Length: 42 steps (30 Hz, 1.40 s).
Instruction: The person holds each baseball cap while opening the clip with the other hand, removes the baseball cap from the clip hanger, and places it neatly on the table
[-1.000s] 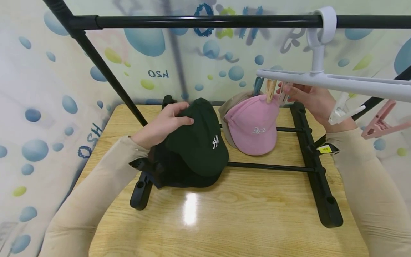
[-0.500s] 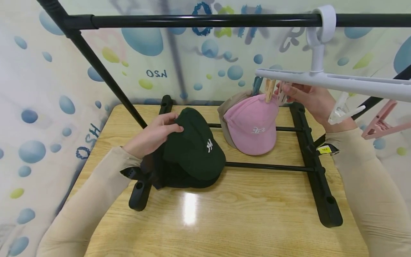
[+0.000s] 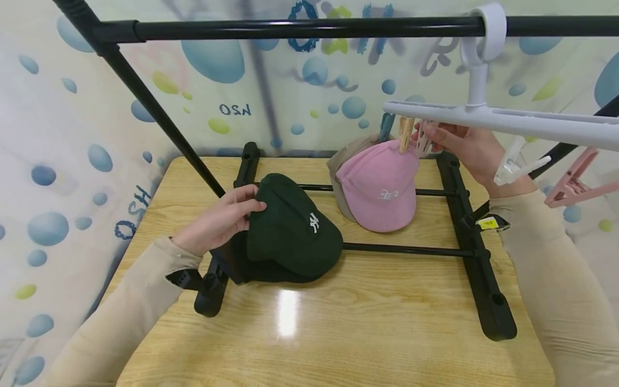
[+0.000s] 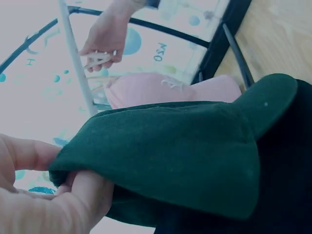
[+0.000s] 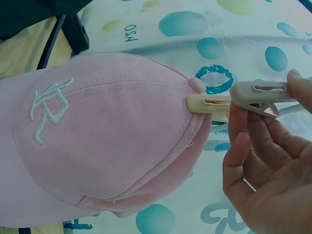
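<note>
My left hand (image 3: 215, 221) pinches the rear edge of a dark green baseball cap (image 3: 292, 228) with a white emblem. Under that cap lies a black cap (image 3: 271, 272), mostly covered. In the left wrist view, thumb and fingers squeeze the green fabric (image 4: 170, 151). My right hand (image 3: 476, 156) holds a pale pink clothes peg (image 5: 261, 92) at the hanger's left part. Beside it, a cream peg (image 3: 405, 134) clips a pink cap (image 3: 379, 188). A beige cap (image 3: 342, 161) hangs behind, below a blue peg (image 3: 386, 127).
A white hanger (image 3: 522, 123) hooks over a black rail (image 3: 309, 28). Further right on it hang a white peg (image 3: 517, 164) and a pink peg (image 3: 575, 180). The black rack base (image 3: 476, 258) stands on a wooden table (image 3: 338, 328), by a patterned wall.
My left hand has moved left and down with the green cap, which now sits lower over the black cap. The right hand stays at the peg.
</note>
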Available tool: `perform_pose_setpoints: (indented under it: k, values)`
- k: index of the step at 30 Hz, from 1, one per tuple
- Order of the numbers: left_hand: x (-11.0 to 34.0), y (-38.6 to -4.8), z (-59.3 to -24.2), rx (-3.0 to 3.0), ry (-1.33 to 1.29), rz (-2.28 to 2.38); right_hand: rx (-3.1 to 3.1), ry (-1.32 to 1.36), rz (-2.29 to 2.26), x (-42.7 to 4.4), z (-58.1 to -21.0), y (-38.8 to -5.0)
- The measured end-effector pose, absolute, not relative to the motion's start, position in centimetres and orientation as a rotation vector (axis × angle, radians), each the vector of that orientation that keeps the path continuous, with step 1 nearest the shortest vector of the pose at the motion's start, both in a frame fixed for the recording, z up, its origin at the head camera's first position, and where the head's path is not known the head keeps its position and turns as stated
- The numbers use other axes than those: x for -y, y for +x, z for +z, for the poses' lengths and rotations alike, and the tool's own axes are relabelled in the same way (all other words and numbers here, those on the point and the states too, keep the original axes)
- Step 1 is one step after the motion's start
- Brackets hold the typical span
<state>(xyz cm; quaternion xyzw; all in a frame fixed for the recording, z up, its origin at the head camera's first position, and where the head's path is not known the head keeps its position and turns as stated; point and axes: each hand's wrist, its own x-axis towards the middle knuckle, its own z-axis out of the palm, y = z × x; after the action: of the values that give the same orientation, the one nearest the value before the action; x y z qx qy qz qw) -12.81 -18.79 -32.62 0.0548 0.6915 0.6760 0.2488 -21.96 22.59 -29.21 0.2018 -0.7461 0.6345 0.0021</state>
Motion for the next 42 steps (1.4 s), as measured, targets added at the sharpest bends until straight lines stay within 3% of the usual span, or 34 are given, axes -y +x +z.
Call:
perform_pose_setpoints:
  k: [19, 42]
  values:
    - [22.5, -13.5, -35.5, -2.118, 0.078, 1.359, 2.329, 0.656, 2.027, -22.5, -28.9, -22.3]
    - [24.1, -13.4, -35.1, -2.221, 0.216, 1.234, 2.546, 0.753, 1.738, -23.8, -30.0, -22.4]
